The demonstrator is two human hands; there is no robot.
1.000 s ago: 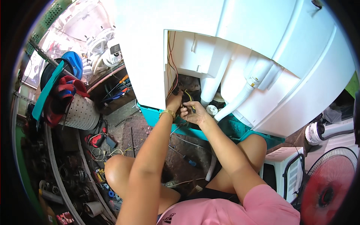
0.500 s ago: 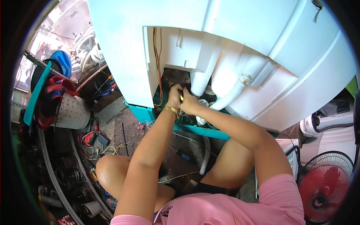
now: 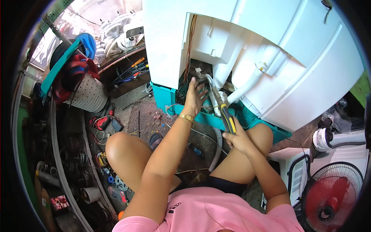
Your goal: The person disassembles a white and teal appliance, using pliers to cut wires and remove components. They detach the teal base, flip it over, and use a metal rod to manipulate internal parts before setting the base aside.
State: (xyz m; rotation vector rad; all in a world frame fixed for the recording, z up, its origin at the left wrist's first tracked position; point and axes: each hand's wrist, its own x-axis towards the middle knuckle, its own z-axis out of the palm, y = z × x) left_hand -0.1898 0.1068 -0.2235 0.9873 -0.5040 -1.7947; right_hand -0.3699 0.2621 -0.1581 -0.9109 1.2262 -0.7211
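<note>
In front of me stands a white washing machine (image 3: 166, 42) on a teal base (image 3: 163, 96), its lower cavity exposed. My left hand (image 3: 194, 97) is at the cavity's mouth, fingers spread with nothing in them. Held upright in my right hand (image 3: 240, 138) is a pair of pliers (image 3: 225, 112) with yellow-and-black handles and long grey jaws, by the front rim of the base. Beside the pliers a pale bent tube and white fittings sit in the cavity. A white corrugated hose (image 3: 243, 92) runs down into the base. The cavity's depth is dark and hard to make out.
A pedestal fan (image 3: 332, 197) with red blades is at lower right. On the left are a perforated white tub (image 3: 89, 94) and a rack of parts (image 3: 71, 154). A blue-handled screwdriver (image 3: 195, 149) and a grey hose (image 3: 217, 150) lie on the floor between my legs.
Both hands were together deep inside the cavity. My right hand has drawn back toward me with the pliers; the left has come out a little and opened. The view has shifted.
</note>
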